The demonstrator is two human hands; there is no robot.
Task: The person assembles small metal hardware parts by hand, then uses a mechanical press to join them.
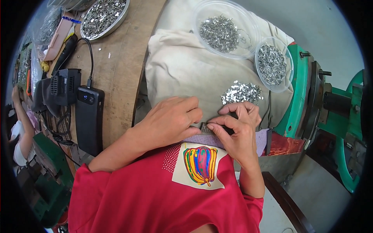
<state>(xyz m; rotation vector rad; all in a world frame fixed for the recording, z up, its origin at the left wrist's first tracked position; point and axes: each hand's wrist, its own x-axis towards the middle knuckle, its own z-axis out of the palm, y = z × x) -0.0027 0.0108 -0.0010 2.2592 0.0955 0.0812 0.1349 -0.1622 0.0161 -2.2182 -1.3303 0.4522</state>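
Both hands meet at the near edge of a cream cloth point(186, 73) draped over the bench, right above the person's red shirt point(155, 198). The left hand point(171, 120) lies knuckles-up w/ fingers curled down, pressing on a small dark ridged metal piece point(203, 127); can't tell how much of it sits under the palm. The right hand point(237, 132) is closed in a pinch, thumb & forefinger meeting at the same piece's right end, prob. to steady it while the other hand bears down. Just beyond the right hand's knuckles sits a loose pile of shiny flat metal bits point(241, 92) on the cloth, near enough to pick from w/o reaching. Further back, two clear plastic bowls point(226, 29) point(272, 64) hold thin silvery pins, sorted apart. On the wooden table point(120, 70) to the left: a metal dish point(104, 16) of more bits, plus a black power bank point(89, 120) w/ cable. A green machine point(330, 112) stands at right.
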